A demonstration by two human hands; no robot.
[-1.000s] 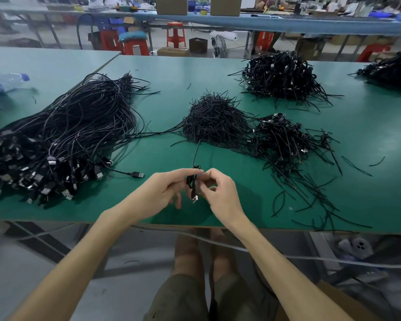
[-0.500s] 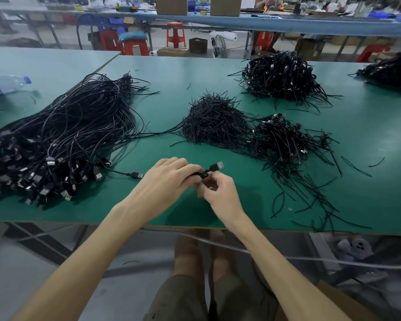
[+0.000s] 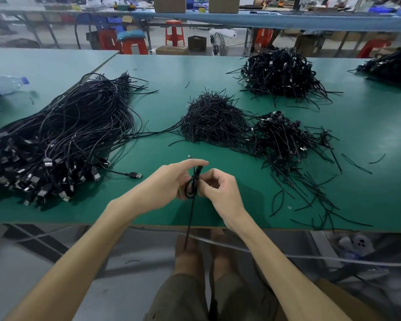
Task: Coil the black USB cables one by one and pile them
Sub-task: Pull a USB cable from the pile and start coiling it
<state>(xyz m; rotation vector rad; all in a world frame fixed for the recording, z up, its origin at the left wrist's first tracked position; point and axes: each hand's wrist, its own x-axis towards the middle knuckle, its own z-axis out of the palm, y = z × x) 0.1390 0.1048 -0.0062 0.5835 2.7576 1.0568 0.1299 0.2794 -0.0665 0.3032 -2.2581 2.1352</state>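
A black USB cable [image 3: 192, 185] is held between both hands above the front edge of the green table [image 3: 368, 126]. My left hand [image 3: 164, 184] pinches its small loop from the left and my right hand [image 3: 220, 191] pinches it from the right. The cable's loose end hangs straight down past the table edge toward my knees. A big heap of uncoiled black cables [image 3: 56, 140] with plugs lies at the left. A pile of coiled cables [image 3: 285, 137] lies right of centre.
A mound of black ties [image 3: 212, 120] sits mid-table, with loose ties [image 3: 310, 193] scattered at the front right. More cable piles [image 3: 280, 74] lie at the back right. One USB plug [image 3: 134, 175] lies left of my hands. A plastic bottle [image 3: 4, 83] rests far left.
The cable has turned from lying sideways between my fingers with its plug pointing right into an upright loop, and a long end now hangs down below the table edge.
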